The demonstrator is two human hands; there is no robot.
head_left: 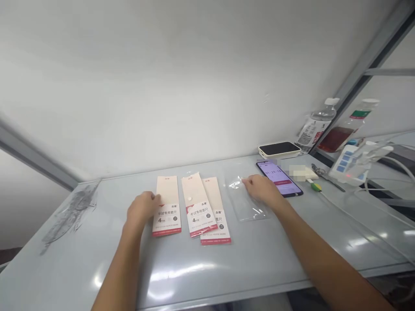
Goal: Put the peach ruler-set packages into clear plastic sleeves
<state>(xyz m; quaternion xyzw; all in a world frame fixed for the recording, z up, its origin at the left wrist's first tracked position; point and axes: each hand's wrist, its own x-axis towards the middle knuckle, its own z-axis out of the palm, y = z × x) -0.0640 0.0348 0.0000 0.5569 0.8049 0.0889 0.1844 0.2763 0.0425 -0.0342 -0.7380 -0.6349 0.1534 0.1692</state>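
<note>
Three flat ruler-set packets, cream above with white and red printed lower parts, lie on the grey tabletop. At the edge of the left ruler-set packet (167, 211), my left hand (144, 209) has its fingers curled against it. Beside it sits the middle ruler-set packet (199, 207), slightly tilted and overlapping the right ruler-set packet (218, 229). Further right, my right hand (261, 188) pinches a transparent plastic bag (244, 205) near its upper part. The bag lies flat and seems to hold nothing.
A lit phone (280, 179) showing a timer lies just beyond my right hand, with a second phone (279, 149) behind it. Bottles (317, 125), a power strip (348, 164) and a white cable (353, 220) are at the right. A wall (194, 108) closes off the back.
</note>
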